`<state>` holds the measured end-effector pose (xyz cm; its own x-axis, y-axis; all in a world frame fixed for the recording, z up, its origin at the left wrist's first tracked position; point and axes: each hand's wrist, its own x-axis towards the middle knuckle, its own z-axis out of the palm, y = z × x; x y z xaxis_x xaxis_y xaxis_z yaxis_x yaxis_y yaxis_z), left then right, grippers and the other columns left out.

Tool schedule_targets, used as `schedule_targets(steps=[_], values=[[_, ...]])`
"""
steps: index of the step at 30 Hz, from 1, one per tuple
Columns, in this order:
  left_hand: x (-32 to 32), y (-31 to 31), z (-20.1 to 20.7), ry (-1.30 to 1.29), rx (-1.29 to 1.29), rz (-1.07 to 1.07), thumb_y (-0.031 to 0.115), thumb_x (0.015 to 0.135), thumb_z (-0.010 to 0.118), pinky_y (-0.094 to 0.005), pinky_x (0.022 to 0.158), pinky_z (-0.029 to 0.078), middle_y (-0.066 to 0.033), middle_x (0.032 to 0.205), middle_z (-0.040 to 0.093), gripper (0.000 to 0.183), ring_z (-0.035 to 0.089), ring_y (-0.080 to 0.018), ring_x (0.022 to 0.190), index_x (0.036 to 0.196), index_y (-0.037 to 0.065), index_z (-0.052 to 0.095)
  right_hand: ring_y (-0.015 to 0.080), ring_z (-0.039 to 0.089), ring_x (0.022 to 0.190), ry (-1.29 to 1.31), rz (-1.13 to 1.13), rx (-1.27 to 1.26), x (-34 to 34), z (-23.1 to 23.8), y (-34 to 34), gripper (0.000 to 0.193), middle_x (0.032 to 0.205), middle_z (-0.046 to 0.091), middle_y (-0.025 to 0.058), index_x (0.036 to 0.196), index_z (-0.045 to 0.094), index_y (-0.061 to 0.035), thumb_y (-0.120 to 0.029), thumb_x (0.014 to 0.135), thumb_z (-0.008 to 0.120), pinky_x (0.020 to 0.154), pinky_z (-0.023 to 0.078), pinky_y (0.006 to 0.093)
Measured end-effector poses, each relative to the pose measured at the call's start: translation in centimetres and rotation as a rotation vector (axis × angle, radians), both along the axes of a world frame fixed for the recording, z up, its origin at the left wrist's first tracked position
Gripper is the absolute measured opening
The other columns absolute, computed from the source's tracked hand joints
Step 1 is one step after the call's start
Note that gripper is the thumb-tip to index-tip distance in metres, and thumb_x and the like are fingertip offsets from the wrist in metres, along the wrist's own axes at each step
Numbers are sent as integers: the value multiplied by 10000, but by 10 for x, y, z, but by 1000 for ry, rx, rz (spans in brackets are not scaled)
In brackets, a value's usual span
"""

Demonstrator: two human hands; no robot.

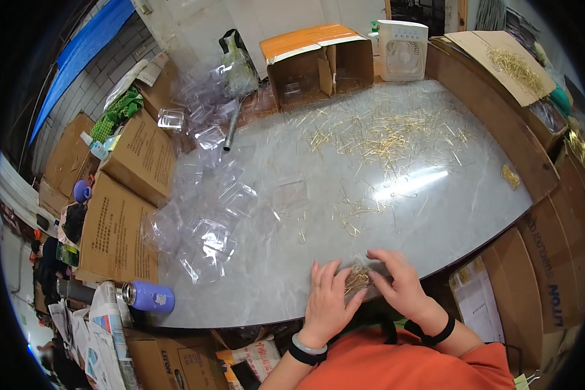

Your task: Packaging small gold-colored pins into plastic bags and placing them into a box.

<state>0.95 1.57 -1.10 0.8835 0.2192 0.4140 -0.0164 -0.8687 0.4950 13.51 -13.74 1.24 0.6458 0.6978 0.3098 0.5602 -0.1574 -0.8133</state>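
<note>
A small bundle of thin gold wire pieces [357,278] is between my hands at the near edge of the grey table; a clear plastic box seems to be around it, though I cannot be sure. My left hand [330,299] grips it from the left, thumb low and fingers behind. From the right, my right hand [402,285] curves over it, thumb against its side and forefinger arched above. Beyond them lie loose gold wire pieces [361,208], with a large scattered heap [393,140] farther back. Their exact kind is too small to tell.
Clear plastic boxes [211,240] pile up on the left of the table [292,260], beside a metal tube [231,130]. A purple bottle [153,297] stands at the near left. An open carton [318,68] and a white fan [403,51] line the back. Cardboard [494,123] borders the right side.
</note>
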Motion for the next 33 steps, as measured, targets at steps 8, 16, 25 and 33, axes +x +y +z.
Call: schedule_targets(steps=[8, 16, 25, 33], values=[[-3, 4, -3, -25, -28, 12, 336, 891, 763, -623, 1163, 311, -228, 1351, 520, 587, 494, -420, 1273, 1308, 3, 518, 348, 642, 912, -12, -132, 60, -11, -13, 5, 244, 974, 660, 154, 1118, 652, -23, -4, 877, 685, 795, 521, 428], [5, -2, -6, 56, -27, 33, 287, 825, 799, -610, 1162, 310, -239, 1336, 529, 612, 488, -451, 1264, 1296, 1, 534, 386, 625, 874, -88, -87, 59, 4, -18, 7, 196, 918, 624, 183, 1068, 654, -6, -51, 878, 671, 785, 526, 451], [1, -9, 3, -1, -8, 49, 263, 916, 713, -568, 1075, 403, -281, 1325, 546, 505, 491, -483, 1236, 1314, 0, 547, 398, 596, 988, -65, -30, 0, -11, -45, 0, 321, 1073, 573, 221, 1201, 626, -61, -237, 937, 678, 850, 502, 477], [-4, 0, -6, -20, 22, 65, 304, 885, 752, -590, 1055, 397, -290, 1313, 562, 555, 503, -493, 1204, 1299, -16, 566, 420, 592, 962, -159, -74, -44, -11, -35, 12, 216, 1033, 572, 202, 1027, 601, -34, -209, 918, 666, 796, 508, 481]])
